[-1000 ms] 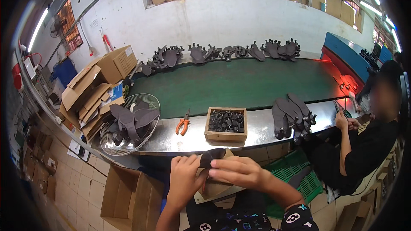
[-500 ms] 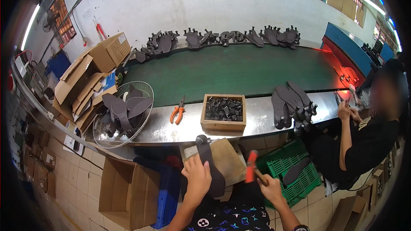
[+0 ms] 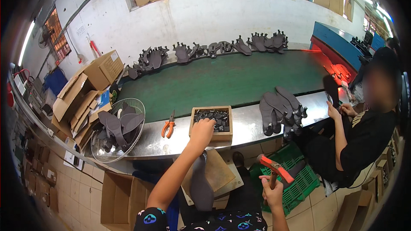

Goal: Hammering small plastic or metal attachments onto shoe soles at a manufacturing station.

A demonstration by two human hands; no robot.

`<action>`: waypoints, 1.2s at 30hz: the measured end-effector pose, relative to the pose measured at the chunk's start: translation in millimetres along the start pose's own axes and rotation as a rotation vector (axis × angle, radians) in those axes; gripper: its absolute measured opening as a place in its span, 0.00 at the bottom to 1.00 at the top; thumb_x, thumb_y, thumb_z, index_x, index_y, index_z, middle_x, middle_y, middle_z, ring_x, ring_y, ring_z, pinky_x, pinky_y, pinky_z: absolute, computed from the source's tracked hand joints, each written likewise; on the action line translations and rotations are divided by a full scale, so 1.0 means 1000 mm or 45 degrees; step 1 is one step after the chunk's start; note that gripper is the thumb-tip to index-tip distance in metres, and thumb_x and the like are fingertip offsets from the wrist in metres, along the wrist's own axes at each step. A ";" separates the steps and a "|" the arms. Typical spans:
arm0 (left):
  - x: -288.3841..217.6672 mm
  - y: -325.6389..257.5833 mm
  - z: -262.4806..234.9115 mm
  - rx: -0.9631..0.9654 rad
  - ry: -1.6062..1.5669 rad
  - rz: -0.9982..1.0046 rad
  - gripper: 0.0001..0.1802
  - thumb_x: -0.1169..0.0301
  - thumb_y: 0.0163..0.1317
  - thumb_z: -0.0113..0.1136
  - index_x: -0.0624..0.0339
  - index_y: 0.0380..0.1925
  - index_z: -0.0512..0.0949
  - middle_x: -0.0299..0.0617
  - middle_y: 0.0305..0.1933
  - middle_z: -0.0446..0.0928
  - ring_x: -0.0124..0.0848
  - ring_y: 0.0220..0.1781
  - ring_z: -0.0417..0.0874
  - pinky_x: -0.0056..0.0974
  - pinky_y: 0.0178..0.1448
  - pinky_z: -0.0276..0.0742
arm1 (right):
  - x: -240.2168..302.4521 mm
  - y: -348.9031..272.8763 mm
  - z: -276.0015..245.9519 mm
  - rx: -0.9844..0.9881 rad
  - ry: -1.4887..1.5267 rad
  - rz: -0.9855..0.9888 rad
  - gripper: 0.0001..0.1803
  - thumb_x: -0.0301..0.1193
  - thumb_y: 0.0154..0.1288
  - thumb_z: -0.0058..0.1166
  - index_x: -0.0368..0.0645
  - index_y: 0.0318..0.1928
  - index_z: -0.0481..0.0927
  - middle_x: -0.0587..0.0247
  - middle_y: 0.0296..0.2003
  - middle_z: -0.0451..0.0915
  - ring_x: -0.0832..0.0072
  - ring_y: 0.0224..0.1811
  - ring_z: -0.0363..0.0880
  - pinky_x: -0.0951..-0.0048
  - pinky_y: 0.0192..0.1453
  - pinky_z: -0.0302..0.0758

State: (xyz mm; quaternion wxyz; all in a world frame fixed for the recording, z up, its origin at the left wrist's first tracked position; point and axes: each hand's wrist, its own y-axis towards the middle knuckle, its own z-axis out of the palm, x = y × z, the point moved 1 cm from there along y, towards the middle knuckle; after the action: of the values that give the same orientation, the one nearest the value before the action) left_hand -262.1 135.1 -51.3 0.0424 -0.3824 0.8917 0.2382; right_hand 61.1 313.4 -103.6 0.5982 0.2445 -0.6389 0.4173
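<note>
My left hand (image 3: 202,132) reaches over the near left side of a wooden box (image 3: 221,137) of small black pieces (image 3: 220,124). Its fingers bend down among the pieces, and their tips are hidden. A hammer (image 3: 277,169) with a red head and wooden handle is upright in my right hand (image 3: 273,191), fingers wrapped round the handle. Between my arms, a dark grey shoe sole (image 3: 200,188) lies across my lap and the edge of a worn tan board (image 3: 220,167); neither hand touches it. My left forearm partly covers its far end.
Orange-handled pliers (image 3: 168,128) lie on the metal bench edge, beside a wire basket (image 3: 141,134) of soles. More heeled soles (image 3: 280,110) are piled at right and along the green belt (image 3: 205,75). A co-worker (image 3: 359,145) sits right, behind a green crate (image 3: 299,184). Cardboard box (image 3: 115,201) stands left.
My left hand has left the sole and moved forward to the box of pieces. The hammer has shifted right and turned more upright. The co-worker now holds up a dark sole.
</note>
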 end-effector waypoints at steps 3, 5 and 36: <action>0.005 0.010 0.012 0.088 0.087 -0.039 0.10 0.77 0.64 0.57 0.62 0.43 0.83 0.52 0.42 0.82 0.51 0.49 0.84 0.51 0.54 0.80 | 0.000 0.001 0.007 -0.001 -0.061 -0.199 0.10 0.31 0.74 0.60 0.36 0.47 0.85 0.78 0.20 0.72 0.89 0.17 0.65 0.80 0.22 0.60; 0.009 0.009 0.009 0.123 0.053 -0.107 0.08 0.79 0.64 0.54 0.67 0.40 0.81 0.56 0.41 0.82 0.53 0.47 0.85 0.51 0.54 0.82 | 0.000 0.003 0.008 -0.019 -0.070 -0.319 0.10 0.31 0.73 0.61 0.37 0.47 0.85 0.76 0.25 0.75 0.88 0.22 0.68 0.79 0.27 0.63; -0.120 -0.129 -0.145 -0.813 -0.659 0.244 0.21 0.86 0.46 0.76 0.60 0.43 0.90 0.38 0.37 0.82 0.29 0.35 0.83 0.30 0.36 0.78 | 0.129 0.009 0.110 0.657 0.360 -0.544 0.19 0.33 0.72 0.64 0.30 0.54 0.82 0.46 0.42 0.88 0.86 0.16 0.69 0.83 0.19 0.66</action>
State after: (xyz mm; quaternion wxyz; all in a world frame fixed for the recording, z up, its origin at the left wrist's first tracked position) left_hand -71.9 71.4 57.2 0.1220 -0.2194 0.7647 0.5936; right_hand -29.1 251.5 26.0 0.6731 0.4553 -0.3580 0.4599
